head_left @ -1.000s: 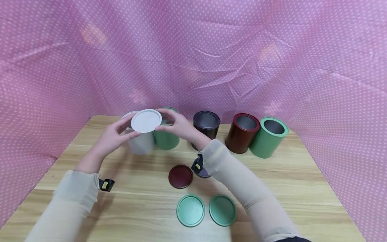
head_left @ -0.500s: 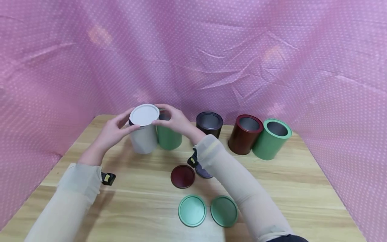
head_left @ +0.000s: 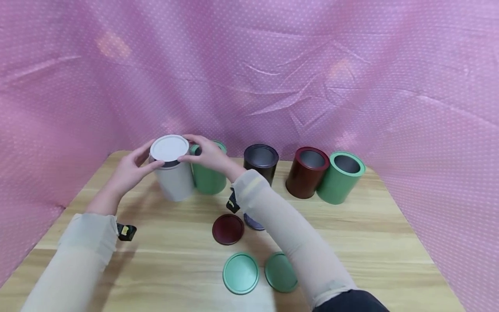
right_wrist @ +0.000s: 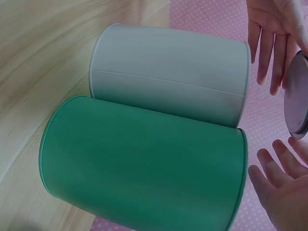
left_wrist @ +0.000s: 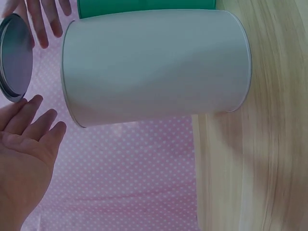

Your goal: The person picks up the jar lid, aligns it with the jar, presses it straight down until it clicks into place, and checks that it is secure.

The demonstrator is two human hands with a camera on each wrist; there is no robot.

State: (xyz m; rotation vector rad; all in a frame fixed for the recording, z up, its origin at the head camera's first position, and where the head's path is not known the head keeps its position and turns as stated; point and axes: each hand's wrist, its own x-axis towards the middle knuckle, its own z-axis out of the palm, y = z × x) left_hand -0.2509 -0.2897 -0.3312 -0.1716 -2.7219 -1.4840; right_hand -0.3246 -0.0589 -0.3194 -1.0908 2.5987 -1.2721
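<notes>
Both hands hold a white lid (head_left: pixel 169 148) just above the open top of a white tin (head_left: pixel 174 181) at the far left of the wooden table (head_left: pixel 390 242). The left hand (head_left: pixel 130 169) pinches the lid's left edge with thumb and curled fingertips; the right hand (head_left: pixel 206 155) pinches its right edge the same way. The lid is level and not yet seated; a dark gap shows under it. The white tin stands upright, touching a green tin (head_left: pixel 209 177) on its right. Farther right stand a black tin (head_left: pixel 260 162), a dark red tin (head_left: pixel 306 171) and another green tin (head_left: pixel 340 177), all open. Nearer lie a dark red lid (head_left: pixel 228 229) and two green lids (head_left: pixel 241 273).
</notes>
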